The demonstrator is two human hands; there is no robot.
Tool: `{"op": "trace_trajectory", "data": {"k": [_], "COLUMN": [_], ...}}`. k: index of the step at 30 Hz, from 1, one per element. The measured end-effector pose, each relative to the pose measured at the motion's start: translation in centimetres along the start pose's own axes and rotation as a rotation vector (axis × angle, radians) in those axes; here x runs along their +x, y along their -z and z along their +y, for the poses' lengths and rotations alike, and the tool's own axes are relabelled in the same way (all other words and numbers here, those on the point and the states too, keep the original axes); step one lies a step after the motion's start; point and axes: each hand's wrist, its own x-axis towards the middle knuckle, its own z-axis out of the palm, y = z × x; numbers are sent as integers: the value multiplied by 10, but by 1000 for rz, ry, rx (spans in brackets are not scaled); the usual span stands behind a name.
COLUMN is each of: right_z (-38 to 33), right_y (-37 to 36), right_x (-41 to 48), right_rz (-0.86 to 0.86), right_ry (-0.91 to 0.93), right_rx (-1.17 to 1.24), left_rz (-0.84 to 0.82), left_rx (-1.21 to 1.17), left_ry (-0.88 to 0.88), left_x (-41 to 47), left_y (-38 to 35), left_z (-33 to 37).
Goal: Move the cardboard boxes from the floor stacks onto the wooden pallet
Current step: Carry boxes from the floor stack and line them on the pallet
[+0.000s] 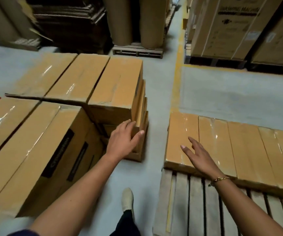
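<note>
Tan boxes [222, 142] — yellow floor line [177, 74]

We see matt tan corrugated cardboard boxes stacked on the floor [116, 86], their top seams sealed with glossy clear plastic tape [48, 69] that catches the light. The flat tan cardboard boxes on the pallet [249, 150] have the same dull paper face and shiny tape. Under them lies the pale grey wooden pallet [197, 205], its slats bare, dry and rough-grained. The grey concrete floor [222, 89] looks smooth and matt, crossed by a worn yellow painted line [177, 74]. We also make out tall brown paper rolls [151, 21], matt too, a gold-coloured metal chain bracelet [220, 179] with a slight gleam, and a cream cloth-like shoe [127, 198].
</note>
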Motion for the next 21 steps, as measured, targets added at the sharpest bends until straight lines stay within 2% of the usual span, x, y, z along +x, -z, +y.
{"op": "trace_trajectory", "data": {"k": [8, 15, 21], "right_z": [-93, -180, -216], "right_y": [-60, -116, -142], "right_x": [88, 205, 287], "right_rz": [-65, -86, -54], "right_ry": [57, -39, -147], "right_rx": [63, 156, 204], "left_rz": [34, -59, -160], "left_rx": [-64, -136, -189], "left_ry": [207, 292, 347], "left_x": [57, 167, 247], "left_y": [45, 63, 55], "left_z": [-120, -212, -261]}}
